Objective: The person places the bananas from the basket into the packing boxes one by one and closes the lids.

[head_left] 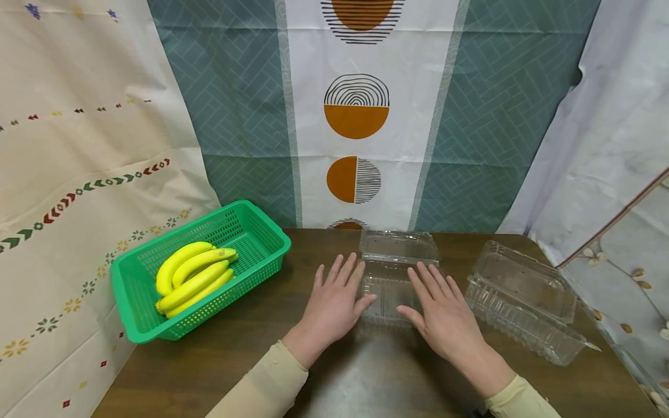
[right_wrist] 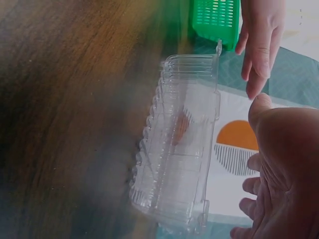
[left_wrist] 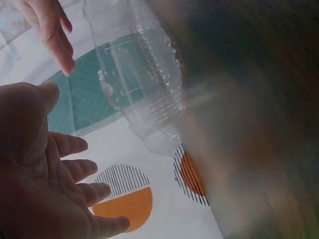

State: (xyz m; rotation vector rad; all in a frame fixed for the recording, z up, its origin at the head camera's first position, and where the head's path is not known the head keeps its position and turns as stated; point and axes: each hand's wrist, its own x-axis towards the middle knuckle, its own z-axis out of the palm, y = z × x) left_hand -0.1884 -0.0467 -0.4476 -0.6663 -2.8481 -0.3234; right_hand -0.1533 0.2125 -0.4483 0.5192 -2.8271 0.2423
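A green basket (head_left: 235, 291) sits at nine o'clock on the counter (head_left: 209, 360), its near wall hiding the bananas' (head_left: 195, 276) undersides. The left hand's (head_left: 334, 307) grip is empty, fingers straight. Between the hands lies a clear box (head_left: 387, 293), lid at twelve, front edge faint. The right hand's (head_left: 446, 319) grip is likewise empty, sleeve (head_left: 517, 400) cut off. Another clear box (head_left: 522, 310) stands at three.

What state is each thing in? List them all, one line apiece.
Left hand: open, fingers straight, holding nothing
Right hand: open, fingers straight, holding nothing
Middle clear container: open, lid swung back, nothing visible inside
Far-right clear container: open, nothing visible inside
Green basket: upright, partly filled
Bananas: yellow, unpeeled, lying in the basket
Backdrop cloth: hanging, creased
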